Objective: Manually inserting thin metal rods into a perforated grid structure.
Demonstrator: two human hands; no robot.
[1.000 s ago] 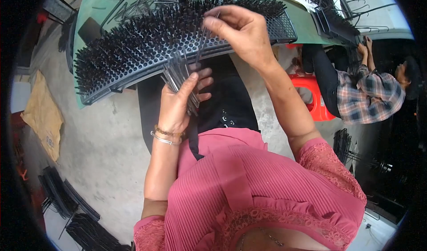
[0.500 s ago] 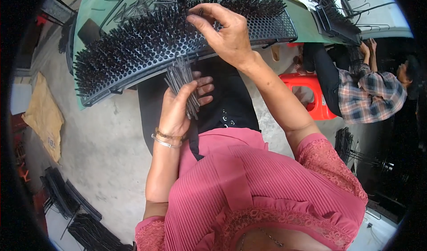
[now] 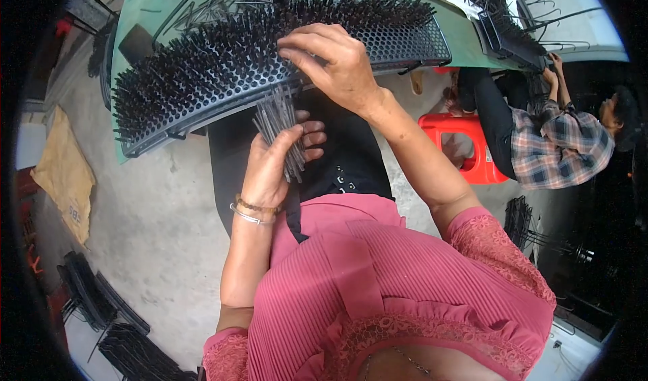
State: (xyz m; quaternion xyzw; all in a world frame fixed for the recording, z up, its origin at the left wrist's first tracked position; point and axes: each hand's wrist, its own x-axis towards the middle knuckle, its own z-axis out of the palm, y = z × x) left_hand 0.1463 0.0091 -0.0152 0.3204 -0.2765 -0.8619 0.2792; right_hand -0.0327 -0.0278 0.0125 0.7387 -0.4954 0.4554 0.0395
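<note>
A long curved perforated black tray (image 3: 405, 43) lies along the near edge of the green table, with dense rows of short black sticks (image 3: 202, 60) standing up in its holes. My left hand (image 3: 277, 155) is below the tray's front edge, closed around a bundle of thin dark grey sticks (image 3: 275, 119) that point up toward the tray. Over the front rows is my right hand (image 3: 337, 67), its thumb and fingertips drawn together close to the holes. Whatever those fingertips hold is too small and hidden to make out.
Loose sticks (image 3: 223, 6) are heaped on the green table (image 3: 145, 20) behind the tray. At the right, another person (image 3: 560, 138) in a plaid shirt works beside a red plastic stool (image 3: 452, 121). Brown sacking (image 3: 64, 178) and stacked black parts (image 3: 135, 354) lie at the left.
My right hand has moved down and nearer, from the middle rows toward the tray's front rows. My left hand keeps its bundle in nearly the same place.
</note>
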